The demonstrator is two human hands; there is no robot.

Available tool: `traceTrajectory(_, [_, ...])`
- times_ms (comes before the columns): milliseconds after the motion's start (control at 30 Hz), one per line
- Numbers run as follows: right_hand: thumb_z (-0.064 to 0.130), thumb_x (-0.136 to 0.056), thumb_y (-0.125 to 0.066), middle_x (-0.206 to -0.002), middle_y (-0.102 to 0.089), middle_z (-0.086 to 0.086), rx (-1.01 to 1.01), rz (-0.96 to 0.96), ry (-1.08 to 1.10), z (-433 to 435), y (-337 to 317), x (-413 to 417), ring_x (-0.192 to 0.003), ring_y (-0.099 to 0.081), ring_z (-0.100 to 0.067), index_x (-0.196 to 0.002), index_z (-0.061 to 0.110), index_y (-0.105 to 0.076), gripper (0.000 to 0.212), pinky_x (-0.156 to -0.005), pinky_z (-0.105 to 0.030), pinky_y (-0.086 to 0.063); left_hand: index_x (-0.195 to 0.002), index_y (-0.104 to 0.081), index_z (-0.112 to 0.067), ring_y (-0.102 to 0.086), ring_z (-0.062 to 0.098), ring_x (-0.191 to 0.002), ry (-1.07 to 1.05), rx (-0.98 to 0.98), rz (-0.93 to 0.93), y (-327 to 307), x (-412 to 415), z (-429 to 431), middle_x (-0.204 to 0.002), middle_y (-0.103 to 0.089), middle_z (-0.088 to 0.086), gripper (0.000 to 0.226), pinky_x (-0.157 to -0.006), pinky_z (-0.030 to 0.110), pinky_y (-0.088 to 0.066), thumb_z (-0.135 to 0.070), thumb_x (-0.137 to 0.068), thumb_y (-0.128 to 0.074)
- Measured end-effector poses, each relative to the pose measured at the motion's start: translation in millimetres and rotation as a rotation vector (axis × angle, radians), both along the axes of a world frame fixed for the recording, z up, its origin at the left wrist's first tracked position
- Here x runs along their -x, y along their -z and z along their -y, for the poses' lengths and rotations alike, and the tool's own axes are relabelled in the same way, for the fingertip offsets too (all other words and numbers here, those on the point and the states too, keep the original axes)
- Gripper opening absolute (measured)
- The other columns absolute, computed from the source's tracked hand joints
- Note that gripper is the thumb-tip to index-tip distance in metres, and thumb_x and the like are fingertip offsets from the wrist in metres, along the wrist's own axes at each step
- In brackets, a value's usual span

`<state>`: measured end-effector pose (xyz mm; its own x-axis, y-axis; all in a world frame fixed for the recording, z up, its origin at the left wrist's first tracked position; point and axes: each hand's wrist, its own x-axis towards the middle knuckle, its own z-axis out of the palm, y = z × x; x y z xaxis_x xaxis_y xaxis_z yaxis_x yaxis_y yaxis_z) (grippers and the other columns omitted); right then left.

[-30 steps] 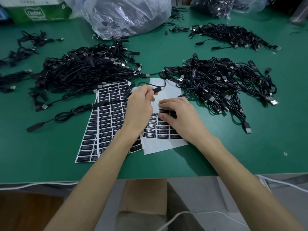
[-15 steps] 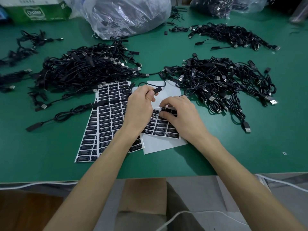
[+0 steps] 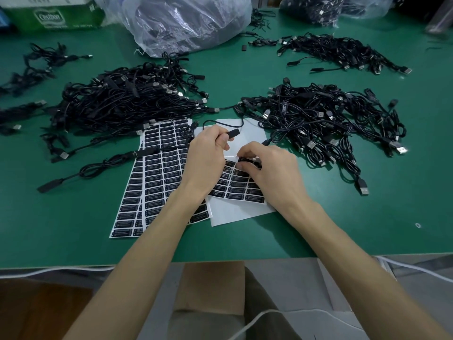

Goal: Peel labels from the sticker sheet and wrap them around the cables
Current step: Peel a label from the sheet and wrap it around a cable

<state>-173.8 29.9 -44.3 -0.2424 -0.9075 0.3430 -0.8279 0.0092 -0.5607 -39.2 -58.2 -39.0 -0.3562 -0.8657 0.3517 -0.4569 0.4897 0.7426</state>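
Since 1.0 s ago: right hand [image 3: 272, 173] curled from flat into a pinch on a label [image 3: 248, 160], top row of the sticker sheet [image 3: 240, 213] beneath both hands. Left hand [image 3: 206, 158] grips the cable [image 3: 231, 132] just beyond. Label likely thin, limp, tacky: lift by one corner

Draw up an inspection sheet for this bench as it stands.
Surface: green table, with work spread across it.
Job's things: part-used sticker sheet beside full sheets; one label lifting at the top row.
Clutter: plastic bag and green carton at the far edge; small ring at the right.
Hands: left hand grips held cable; right hand pinches the label.
Cables: black left pile, right pile, far-right pile.
Surroundings: white cord below the table edge.
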Motion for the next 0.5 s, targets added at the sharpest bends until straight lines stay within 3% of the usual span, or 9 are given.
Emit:
traceTrajectory(200, [0.021, -0.091, -0.077, -0.1, -0.072, 0.007, 0.059, 0.176, -0.028, 0.5, 1.8, 2.2, -0.088, -0.066, -0.018, -0.091, 0.023, -0.071, 0.007, -0.083, -0.045, -0.056, -0.105, -0.069, -0.009, -0.06, 0.017, -0.089, 0.002, -0.002, 0.006, 0.3, -0.2, 0.0, -0.091, -0.063, 0.0, 0.022, -0.083, 0.033, -0.048, -0.012, -0.108, -0.048])
traceTrajectory(333, [0.011, -0.089, -0.079, -0.104, -0.056, 0.004, 0.141, 0.126, -0.062, 1.5, 2.3, 3.4, -0.104, -0.05, -0.016, -0.091, 0.016, -0.073, 0.008, -0.083, -0.028, -0.051, -0.107, -0.069, -0.008, -0.058, 0.017, -0.091, 0.008, 0.04, 0.045, -0.4, -0.5, -0.9, -0.094, -0.064, 0.001, 0.021, -0.087, 0.035, -0.047, -0.01, -0.107, -0.049])
traceTrajectory(400, [0.011, -0.092, -0.076, -0.099, -0.056, 0.006, 0.116, 0.226, -0.062, 1.6, 0.2, 4.2, -0.097, -0.053, -0.011, -0.091, 0.017, -0.071, 0.008, -0.078, -0.015, -0.045, -0.107, -0.069, -0.008, -0.059, 0.02, -0.094, 0.007, 0.051, 0.071, 0.1, 0.0, -0.8, -0.098, -0.065, 0.002, 0.02, -0.089, 0.04, -0.048, -0.01, -0.107, -0.049])
traceTrajectory(500, [0.013, -0.096, -0.07, -0.091, -0.065, 0.01, 0.133, 0.398, -0.029, 1.8, -3.2, 4.9, -0.087, -0.06, -0.007, -0.092, 0.02, -0.065, 0.009, -0.072, -0.013, -0.043, -0.107, -0.069, -0.009, -0.06, 0.023, -0.098, 0.015, 0.061, 0.131, 0.5, 0.5, -0.8, -0.1, -0.067, 0.002, 0.019, -0.093, 0.048, -0.048, -0.012, -0.107, -0.051])
